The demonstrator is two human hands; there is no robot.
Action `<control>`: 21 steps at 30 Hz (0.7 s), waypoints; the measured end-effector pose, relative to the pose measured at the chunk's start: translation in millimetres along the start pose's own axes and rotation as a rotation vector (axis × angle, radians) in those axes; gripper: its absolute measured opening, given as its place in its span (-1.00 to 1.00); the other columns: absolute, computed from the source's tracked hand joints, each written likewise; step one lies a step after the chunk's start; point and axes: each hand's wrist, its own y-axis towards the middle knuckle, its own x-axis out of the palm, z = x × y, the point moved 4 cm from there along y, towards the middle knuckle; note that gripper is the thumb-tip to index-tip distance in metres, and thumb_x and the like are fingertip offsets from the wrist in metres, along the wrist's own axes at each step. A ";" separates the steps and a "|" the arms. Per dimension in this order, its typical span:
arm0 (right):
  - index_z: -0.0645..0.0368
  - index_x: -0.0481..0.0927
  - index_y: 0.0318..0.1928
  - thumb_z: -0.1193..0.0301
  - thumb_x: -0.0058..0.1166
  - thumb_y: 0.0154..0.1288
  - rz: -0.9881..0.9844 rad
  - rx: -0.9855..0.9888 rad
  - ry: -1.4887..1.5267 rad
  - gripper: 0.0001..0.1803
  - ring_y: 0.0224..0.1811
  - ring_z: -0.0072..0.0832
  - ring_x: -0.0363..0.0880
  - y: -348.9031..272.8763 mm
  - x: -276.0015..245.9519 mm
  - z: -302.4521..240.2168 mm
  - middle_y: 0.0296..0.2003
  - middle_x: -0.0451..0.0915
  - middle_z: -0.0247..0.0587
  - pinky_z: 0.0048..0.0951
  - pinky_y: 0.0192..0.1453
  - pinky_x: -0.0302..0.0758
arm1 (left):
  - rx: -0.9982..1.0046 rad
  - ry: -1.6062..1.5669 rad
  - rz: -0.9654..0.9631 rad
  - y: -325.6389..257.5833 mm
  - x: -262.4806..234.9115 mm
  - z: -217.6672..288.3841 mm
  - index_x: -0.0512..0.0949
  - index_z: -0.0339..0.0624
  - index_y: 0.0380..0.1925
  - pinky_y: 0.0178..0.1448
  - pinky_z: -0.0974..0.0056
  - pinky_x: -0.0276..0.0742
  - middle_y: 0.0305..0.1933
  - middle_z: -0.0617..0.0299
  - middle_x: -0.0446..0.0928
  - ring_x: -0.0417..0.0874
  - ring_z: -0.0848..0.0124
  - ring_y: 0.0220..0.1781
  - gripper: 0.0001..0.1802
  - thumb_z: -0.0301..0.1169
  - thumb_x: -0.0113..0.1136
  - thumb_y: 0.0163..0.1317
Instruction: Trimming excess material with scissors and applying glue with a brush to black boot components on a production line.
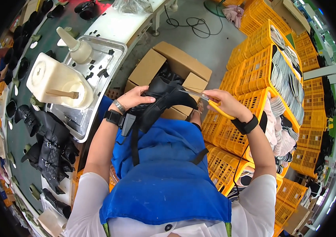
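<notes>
Clock positions were read from the centre of the head view, with 12 o'clock at the top edge. A black boot (160, 106) was held at a slant just above centre, toward 12 o'clock, between the two hands. At 10 o'clock, the boot was gripped by the left hand (138, 96); the thumb was laid along its near face, and some of the fingers were hidden behind it. Between 2 and 3 o'clock, the yellow-handled scissors (220, 110) were gripped by the right hand (226, 103), with the fingers curled around the handles. The blades were pointed toward 9 o'clock, at the boot; whether material was caught between them could not be determined.

A cardboard box (191, 59) was placed at 12 o'clock beyond the boot, with its flaps spread and black items inside. At 10 o'clock, a metal tray (121, 48) was set on the green bench (22, 136). A squeeze bottle (81, 52), a white container (43, 81) with a brush (63, 93) across its opening, and small black scraps (103, 72) were carried on the tray. More black boots (52, 144) were laid on the bench between 8 and 9 o'clock. Yellow crates (247, 75) filled with flat pieces were stacked from 1 to 4 o'clock.
</notes>
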 end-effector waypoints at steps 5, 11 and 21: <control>0.20 0.41 0.01 0.58 0.15 0.01 -0.037 -0.015 0.007 -0.53 -0.23 -0.44 0.48 3.6 6.5 -3.2 -0.25 0.51 -0.19 -0.50 -0.12 0.41 | -0.008 -0.029 -0.027 0.8 -1.7 -5.8 0.38 -0.36 -0.02 0.05 0.44 0.36 -0.10 0.24 0.50 0.47 0.57 -0.09 -0.52 -0.41 0.23 0.05; 0.22 0.44 -0.01 0.53 0.16 0.00 -0.058 0.023 0.198 -0.55 -0.13 -0.32 0.54 9.5 23.2 -3.9 -0.16 0.56 -0.10 -0.47 -0.05 0.43 | -0.014 0.069 -0.080 3.5 1.8 -7.4 0.39 -0.34 -0.03 -0.01 0.44 0.37 -0.13 0.24 0.51 0.46 0.56 -0.13 -0.52 -0.37 0.24 0.05; 0.25 0.46 -0.04 0.45 0.24 0.00 -0.016 0.103 0.281 -0.54 -0.22 -0.43 0.54 7.9 37.2 1.0 -0.25 0.58 -0.09 -0.50 -0.07 0.42 | -0.022 0.041 -0.069 4.8 0.1 -14.5 0.40 -0.32 -0.04 0.01 0.44 0.36 -0.14 0.24 0.52 0.46 0.55 -0.12 -0.53 -0.35 0.24 0.05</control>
